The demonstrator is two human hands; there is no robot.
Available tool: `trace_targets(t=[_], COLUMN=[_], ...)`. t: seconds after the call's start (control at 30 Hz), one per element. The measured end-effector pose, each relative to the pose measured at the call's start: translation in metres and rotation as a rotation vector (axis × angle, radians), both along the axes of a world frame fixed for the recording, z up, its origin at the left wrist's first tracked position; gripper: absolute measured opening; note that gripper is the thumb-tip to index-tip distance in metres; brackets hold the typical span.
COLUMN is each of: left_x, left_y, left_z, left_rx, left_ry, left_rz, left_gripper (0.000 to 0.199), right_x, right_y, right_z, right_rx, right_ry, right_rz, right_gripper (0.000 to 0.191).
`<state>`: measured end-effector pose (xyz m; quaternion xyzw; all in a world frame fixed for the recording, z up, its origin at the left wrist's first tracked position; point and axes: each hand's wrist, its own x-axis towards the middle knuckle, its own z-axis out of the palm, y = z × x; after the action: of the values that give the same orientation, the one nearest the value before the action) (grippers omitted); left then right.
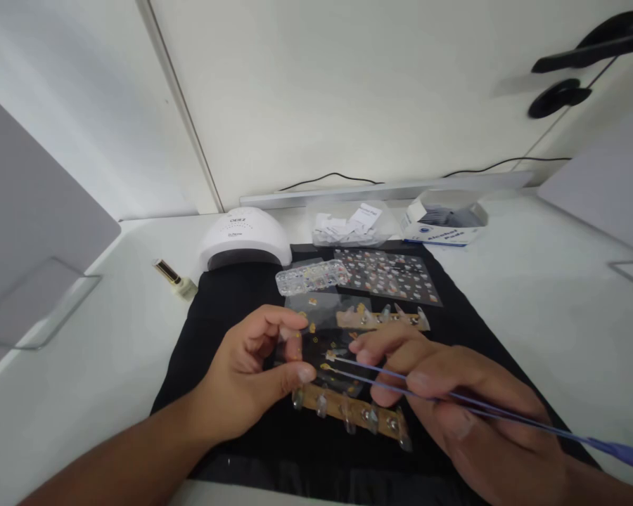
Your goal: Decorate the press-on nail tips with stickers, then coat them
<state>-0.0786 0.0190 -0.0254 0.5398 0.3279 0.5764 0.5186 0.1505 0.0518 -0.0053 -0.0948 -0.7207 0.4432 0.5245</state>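
Note:
My left hand (pixel 264 372) pinches the left edge of a clear sticker sheet (pixel 319 337) with small gold and orange motifs. My right hand (pixel 454 400) holds blue-purple tweezers (pixel 485 407), whose two tips are apart over the sheet near a small motif. Below the sheet lies a wooden strip (pixel 342 407) with several clear nail tips mounted on it. Another wooden strip (pixel 369 320) with nail tips sits behind my right hand's fingers. A clear case (pixel 312 277) of small coloured gems lies beyond the sheet.
A white nail lamp (pixel 247 237) stands at the back left, with a polish bottle (pixel 176 280) before it. A patterned sticker sheet (pixel 390 274) lies on the black cloth (pixel 205 330). Behind are a clear tray (pixel 348 228) of packets and an alcohol pad box (pixel 443 221).

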Motion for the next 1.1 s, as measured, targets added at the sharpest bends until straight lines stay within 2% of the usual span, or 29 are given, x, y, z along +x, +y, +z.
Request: trace_targets(t=[0.1, 0.33, 0.57, 0.8, 0.9, 1.1], left_x=[0.002, 0.008, 0.013, 0.009, 0.007, 0.008], left_y=[-0.004, -0.012, -0.019, -0.020, -0.022, -0.024], left_z=[0.002, 0.009, 0.016, 0.019, 0.017, 0.019], left_rx=[0.029, 0.045, 0.004, 0.128, 0.196, 0.301], left_ry=[-0.024, -0.018, 0.074, 0.308, 0.398, 0.452], left_rz=[-0.004, 0.006, 0.104, 0.144, 0.157, 0.156], left_gripper=[0.040, 0.051, 0.051, 0.034, 0.033, 0.034], right_x=[-0.002, 0.000, 0.004, 0.003, 0.003, 0.000], right_y=[-0.001, -0.005, -0.023, -0.026, -0.027, -0.026], right_z=[0.000, -0.003, -0.002, -0.010, -0.010, -0.006], right_rx=[0.052, 0.058, -0.046, -0.017, -0.037, -0.050], right_ry=[0.015, -0.014, -0.066, -0.069, -0.071, 0.005], right_rz=[-0.026, -0.038, -0.094, -0.167, -0.185, -0.119], right_gripper=[0.022, 0.025, 0.028, 0.028, 0.026, 0.024])
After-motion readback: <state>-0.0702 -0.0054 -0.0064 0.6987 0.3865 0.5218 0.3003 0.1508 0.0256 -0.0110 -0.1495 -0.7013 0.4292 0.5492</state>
